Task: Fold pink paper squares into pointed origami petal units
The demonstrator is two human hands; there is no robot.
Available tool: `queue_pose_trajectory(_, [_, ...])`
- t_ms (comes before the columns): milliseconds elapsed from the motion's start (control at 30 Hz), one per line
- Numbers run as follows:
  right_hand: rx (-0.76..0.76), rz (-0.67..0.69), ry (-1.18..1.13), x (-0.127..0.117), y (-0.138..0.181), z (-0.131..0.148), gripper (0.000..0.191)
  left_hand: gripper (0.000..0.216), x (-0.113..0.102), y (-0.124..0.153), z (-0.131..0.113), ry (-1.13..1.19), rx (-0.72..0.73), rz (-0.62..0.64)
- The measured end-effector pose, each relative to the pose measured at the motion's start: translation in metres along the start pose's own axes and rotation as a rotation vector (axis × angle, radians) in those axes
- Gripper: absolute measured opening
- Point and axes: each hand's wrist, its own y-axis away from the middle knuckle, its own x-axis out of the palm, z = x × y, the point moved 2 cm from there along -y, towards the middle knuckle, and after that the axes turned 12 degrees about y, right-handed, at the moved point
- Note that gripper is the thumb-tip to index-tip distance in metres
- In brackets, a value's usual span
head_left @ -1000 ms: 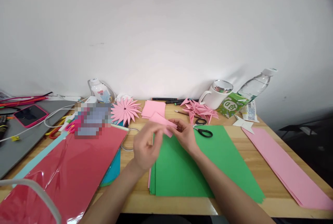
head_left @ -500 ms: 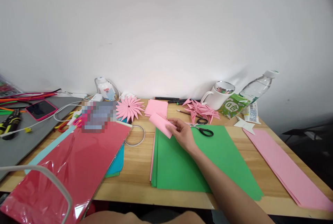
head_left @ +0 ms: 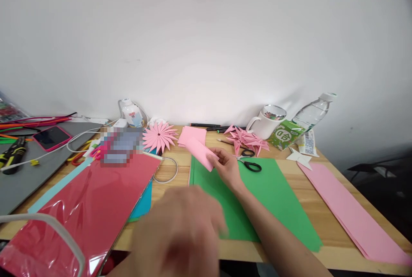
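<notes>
A curved piece of pink paper [head_left: 199, 150] is pinched between the thumb and fingers of my right hand [head_left: 227, 167]. That hand is above the far left part of a stack of green paper sheets [head_left: 267, 199]. My left hand [head_left: 180, 229] is a motion-smeared shape low in the middle, close to the camera; its fingers cannot be made out. Just behind the held piece lies a small stack of pink paper squares [head_left: 196, 133]. Black-handled scissors [head_left: 252, 166] rest at the green stack's far edge, right of my right hand.
Left are a pink folded-paper rosette [head_left: 160, 136], a metal ring [head_left: 175, 169], red sheets in clear film [head_left: 93, 199], a phone [head_left: 51, 138] and pliers [head_left: 14, 154]. Pink folded pieces [head_left: 246, 137], a white mug [head_left: 267, 122], a tilted bottle [head_left: 312, 111] and pink strips [head_left: 347, 208] stand or lie right.
My left hand has come into view from below, blurred, in front of the desk. My right hand still holds the pink paper in nearly the same place. The view has shifted slightly.
</notes>
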Motion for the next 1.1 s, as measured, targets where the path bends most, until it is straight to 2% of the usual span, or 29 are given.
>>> queue_pose_trajectory(33, [-0.011,-0.004,-0.013,-0.001,0.000,0.002,0.033,0.017,0.008,-0.018,0.010,-0.001,0.003,-0.023])
queue_pose_trajectory(67, [-0.022,-0.012,-0.022,-0.002,0.000,0.003,0.032,0.020,0.014,-0.032,0.022,-0.001,0.016,-0.105])
queue_pose_trajectory(100, [-0.031,-0.020,-0.028,-0.002,0.000,0.005,0.031,0.028,0.018,-0.044,0.037,0.013,-0.060,-0.175])
queue_pose_trajectory(133, [-0.036,-0.026,-0.036,-0.003,0.000,0.006,0.029,0.037,0.022,-0.053,0.052,0.053,-0.171,-0.170])
queue_pose_trajectory(167, [-0.038,-0.030,-0.044,-0.002,0.001,0.006,0.029,0.042,0.026,-0.059,0.067,0.131,-0.287,-0.108])
queue_pose_trajectory(233, [-0.037,-0.023,-0.063,0.000,0.001,0.006,0.028,0.042,0.034,-0.064,0.091,0.355,-0.519,0.143])
queue_pose_trajectory(267, [-0.034,-0.014,-0.069,0.001,0.002,0.006,0.029,0.040,0.036,-0.064,0.098,0.439,-0.594,0.217])
queue_pose_trajectory(300, [-0.032,-0.004,-0.064,0.002,0.002,0.006,0.029,0.038,0.037,-0.064,0.104,0.490,-0.629,0.231])
queue_pose_trajectory(367, [-0.041,-0.002,0.002,0.002,0.001,0.007,0.029,0.035,0.036,-0.062,0.110,0.551,-0.651,0.179])
queue_pose_trajectory(433, [-0.064,-0.041,0.169,-0.006,-0.001,0.011,0.030,0.036,0.035,-0.062,0.112,0.588,-0.659,0.125])
queue_pose_trajectory(500, [-0.078,-0.115,0.445,-0.024,-0.004,0.019,0.034,0.038,0.034,-0.064,0.112,0.613,-0.667,0.104])
queue_pose_trajectory(533, [-0.075,-0.140,0.636,-0.036,-0.006,0.022,0.031,0.038,0.033,-0.065,0.111,0.621,-0.666,0.096])
queue_pose_trajectory(600, [0.038,-0.192,1.058,-0.063,-0.009,0.026,0.022,0.040,0.030,-0.068,0.110,0.634,-0.662,0.083])
queue_pose_trajectory(667, [0.111,-0.143,1.346,-0.088,-0.010,0.024,0.024,0.042,0.029,-0.070,0.108,0.650,-0.659,0.074])
queue_pose_trajectory(767, [0.113,0.088,1.486,-0.110,-0.008,0.011,0.040,0.041,0.030,-0.071,0.104,0.667,-0.646,0.064])
queue_pose_trajectory(833, [0.101,0.202,1.479,-0.112,-0.004,0.004,0.044,0.036,0.030,-0.071,0.102,0.676,-0.632,0.059])
queue_pose_trajectory(867, [0.097,0.207,1.465,-0.110,-0.003,0.003,0.042,0.035,0.031,-0.071,0.101,0.679,-0.628,0.057])
queue_pose_trajectory(933, [0.080,0.112,1.369,-0.098,0.001,0.008,0.027,0.033,0.031,-0.070,0.100,0.686,-0.624,0.049])
queue_pose_trajectory(1000, [0.001,0.025,1.015,-0.077,0.004,0.018,0.017,0.034,0.031,-0.068,0.101,0.691,-0.623,0.033])
queue_pose_trajectory(1067, [0.000,0.039,0.511,-0.051,0.006,0.026,0.031,0.034,0.032,-0.066,0.103,0.688,-0.633,0.026])
queue_pose_trajectory(1100, [0.008,0.094,0.309,-0.037,0.007,0.029,0.040,0.034,0.033,-0.064,0.104,0.685,-0.645,0.026])
